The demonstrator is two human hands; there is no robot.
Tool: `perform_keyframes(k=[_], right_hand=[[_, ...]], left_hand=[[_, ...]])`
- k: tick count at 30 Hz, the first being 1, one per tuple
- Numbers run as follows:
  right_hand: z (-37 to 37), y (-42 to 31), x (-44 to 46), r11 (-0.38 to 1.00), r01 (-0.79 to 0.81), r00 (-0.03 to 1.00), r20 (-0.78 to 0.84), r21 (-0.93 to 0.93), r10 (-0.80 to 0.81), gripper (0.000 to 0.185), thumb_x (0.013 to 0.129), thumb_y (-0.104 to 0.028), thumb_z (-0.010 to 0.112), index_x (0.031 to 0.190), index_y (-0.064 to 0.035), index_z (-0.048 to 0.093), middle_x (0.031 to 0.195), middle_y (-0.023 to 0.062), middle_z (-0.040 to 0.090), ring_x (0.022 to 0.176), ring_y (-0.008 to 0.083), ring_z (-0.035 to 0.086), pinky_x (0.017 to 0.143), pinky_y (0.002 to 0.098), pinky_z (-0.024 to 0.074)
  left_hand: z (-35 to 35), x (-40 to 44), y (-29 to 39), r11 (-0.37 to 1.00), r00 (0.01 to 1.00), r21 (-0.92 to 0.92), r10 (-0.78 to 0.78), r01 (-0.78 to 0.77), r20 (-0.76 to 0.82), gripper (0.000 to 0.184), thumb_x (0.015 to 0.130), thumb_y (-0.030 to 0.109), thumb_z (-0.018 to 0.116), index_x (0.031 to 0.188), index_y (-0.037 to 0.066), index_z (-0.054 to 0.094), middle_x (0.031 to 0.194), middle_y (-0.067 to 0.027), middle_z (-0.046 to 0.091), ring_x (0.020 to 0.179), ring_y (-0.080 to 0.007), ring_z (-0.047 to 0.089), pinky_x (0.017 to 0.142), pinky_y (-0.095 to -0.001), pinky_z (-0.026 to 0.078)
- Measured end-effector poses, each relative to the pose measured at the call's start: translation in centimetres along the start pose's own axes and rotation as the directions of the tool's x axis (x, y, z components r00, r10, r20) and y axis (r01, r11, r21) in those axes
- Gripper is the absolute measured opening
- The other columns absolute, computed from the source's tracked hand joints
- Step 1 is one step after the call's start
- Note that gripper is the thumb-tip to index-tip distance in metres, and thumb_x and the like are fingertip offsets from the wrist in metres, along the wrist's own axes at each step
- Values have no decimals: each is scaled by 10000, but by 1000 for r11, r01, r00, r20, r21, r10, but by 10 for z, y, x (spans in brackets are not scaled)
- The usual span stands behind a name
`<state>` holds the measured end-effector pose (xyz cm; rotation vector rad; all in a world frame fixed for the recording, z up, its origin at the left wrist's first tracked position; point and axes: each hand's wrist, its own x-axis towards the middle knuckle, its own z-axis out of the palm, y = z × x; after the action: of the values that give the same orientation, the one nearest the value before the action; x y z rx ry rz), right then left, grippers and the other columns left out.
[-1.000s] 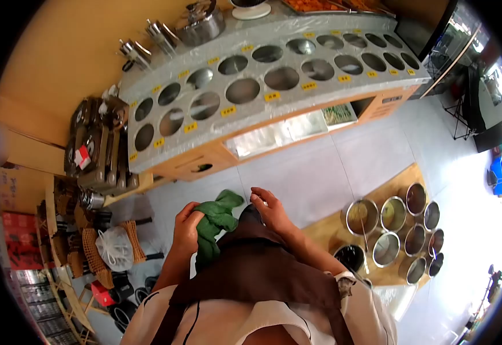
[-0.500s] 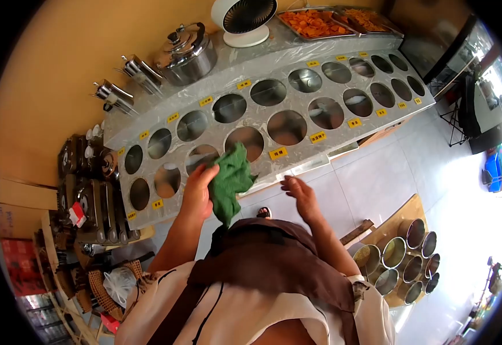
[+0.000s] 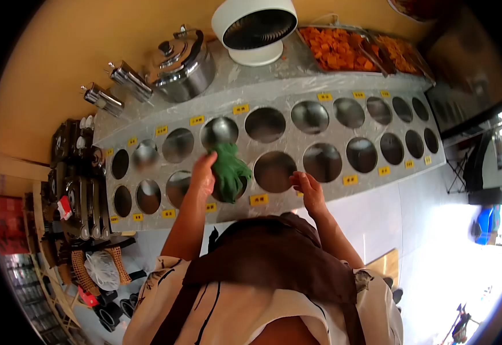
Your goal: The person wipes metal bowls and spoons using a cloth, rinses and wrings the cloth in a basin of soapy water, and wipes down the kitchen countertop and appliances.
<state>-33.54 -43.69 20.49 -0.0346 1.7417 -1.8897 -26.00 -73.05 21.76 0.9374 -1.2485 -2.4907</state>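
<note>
My left hand (image 3: pixel 203 174) grips a crumpled green cloth (image 3: pixel 230 172), which hangs over the front row of round holes in the grey counter (image 3: pixel 199 154). The cloth covers part of one hole. Nothing shows in my right hand (image 3: pixel 309 190); its fingers are loosely bent and apart, near the counter's front edge beside a large round hole (image 3: pixel 276 171). Small yellow labels (image 3: pixel 258 199) are stuck along both rows of holes.
On the raised back ledge stand a lidded steel pot (image 3: pixel 185 72), two metal canisters (image 3: pixel 130 80), a white fan (image 3: pixel 255 34) and trays of orange pieces (image 3: pixel 337 50). Dark stacked appliances (image 3: pixel 81 198) line the left side. A wooden board (image 3: pixel 384 265) lies at lower right.
The view has moved closer to the counter. My left hand has carried the cloth in over the front holes, and my right hand has come forward to the counter's edge.
</note>
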Motion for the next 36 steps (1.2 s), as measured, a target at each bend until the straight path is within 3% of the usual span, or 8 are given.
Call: perform_keyframes(k=[5,15,21,23,25,27,29,36], right_hand=[[-40,-48,90,646,529,819,131,-551,-558,317,926,-239,446,1076,23,543,979,140,602,907,253,570,807,313,431],[-10,-117,249,754,512,844,78,-412,-530,354,939,-260,422,1151,9,507,1103,138,567,1054,223,512,909,299,376],[12,-137,352,474,665,650,136,-577,-748,377,925,-232,398,1232,-13,406,1120,229,497,1026,362,469,888,385,372],[19,-144,381,370,690,590,188,-622,-785,389,919,-223,394,1250,-20,379,1118,255,479,1013,407,458,881,413,371],[27,-165,406,375,724,603,266,-579,-752,351,875,-139,424,1201,-9,415,1105,247,493,998,425,463,880,449,377],[32,-164,435,418,666,675,261,-618,-690,316,891,-178,402,1143,6,447,1080,252,499,991,431,463,866,454,380],[32,-159,458,401,581,737,250,-709,-628,309,901,-197,371,1099,18,471,1067,254,504,975,426,472,860,442,387],[37,-139,423,336,635,663,268,-696,-699,292,924,-173,370,1096,32,486,1012,229,533,885,351,530,788,386,416]], left_hand=[[-19,38,-69,899,945,390,-72,200,-320,302,809,159,576,1082,36,536,943,-62,566,818,-182,545,669,-315,426],[46,60,-47,997,953,-61,-66,50,-295,299,774,-7,512,1072,-24,526,916,-123,595,819,-251,602,719,-359,490],[24,63,-71,305,842,878,289,370,-456,452,726,160,626,1105,-39,477,1027,-191,537,1011,-299,500,862,-396,400],[49,65,-56,429,861,882,358,193,-362,478,753,170,607,1140,-58,442,1085,-215,510,1069,-316,466,901,-405,377],[81,75,-40,594,818,778,540,-205,-197,533,808,190,569,1212,-97,373,1201,-263,455,1184,-350,397,979,-422,332],[122,98,-16,987,987,-128,-116,101,-111,460,868,186,489,1196,-114,370,1221,-256,444,1173,-363,413,1009,-418,324],[140,132,-22,681,925,-628,-311,377,218,437,889,222,474,1175,-98,393,1221,-247,441,1179,-366,408,1028,-437,324],[183,217,-38,500,905,-758,-299,420,304,441,905,193,315,1183,-146,350,1248,-294,394,1189,-392,387,1039,-471,301]])
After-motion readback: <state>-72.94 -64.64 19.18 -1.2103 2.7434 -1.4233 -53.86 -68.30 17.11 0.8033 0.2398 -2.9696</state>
